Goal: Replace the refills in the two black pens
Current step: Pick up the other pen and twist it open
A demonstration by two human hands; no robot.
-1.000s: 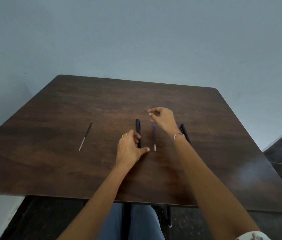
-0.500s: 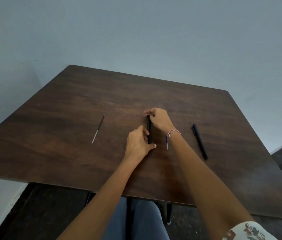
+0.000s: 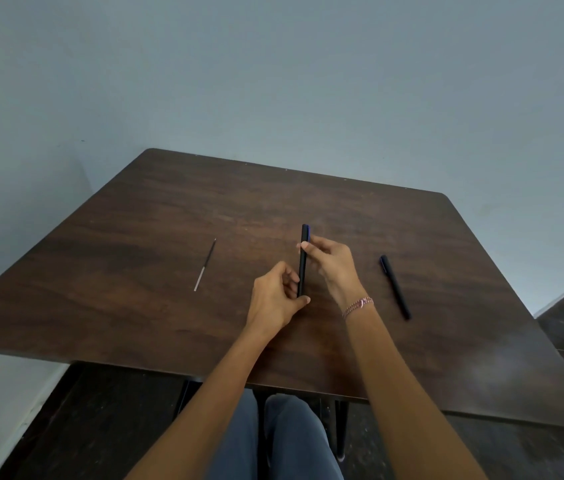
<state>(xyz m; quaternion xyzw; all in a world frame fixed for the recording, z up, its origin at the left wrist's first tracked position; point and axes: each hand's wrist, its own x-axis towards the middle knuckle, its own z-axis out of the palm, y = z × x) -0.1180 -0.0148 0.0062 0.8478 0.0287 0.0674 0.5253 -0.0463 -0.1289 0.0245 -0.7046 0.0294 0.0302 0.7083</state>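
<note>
So the thing to watch is the slim black pen (image 3: 303, 261) the hands are working on. Its long axis runs pretty much straight away from the person, near end by the body, far end pointing at the back edge of the dark brown wooden desk (image 3: 169, 220). It sits right between the hands. The left hand (image 3: 275, 303) has its fingers and thumb wrapped round the near end, and the right hand (image 3: 332, 265) is pinching it with the fingertips closer to the far end. Neither hand has to travel anywhere, both are on it. I'd guess the next bit is a pull or twist along that axis, each hand taking one end, so keeping the barrel lined up matters more than any reaching.

There's a tiny hint of blue next to the far tip, but I can't tell what it is. Can't really say if the pen is lifted or touching the desk either.

The second black pen (image 3: 395, 287) lies flat on the desk off to the right, well apart and angled a bit, nearer the right hand. A thin dark-and-silver refill (image 3: 205, 265) lies off to the left, nearer the left hand
</note>
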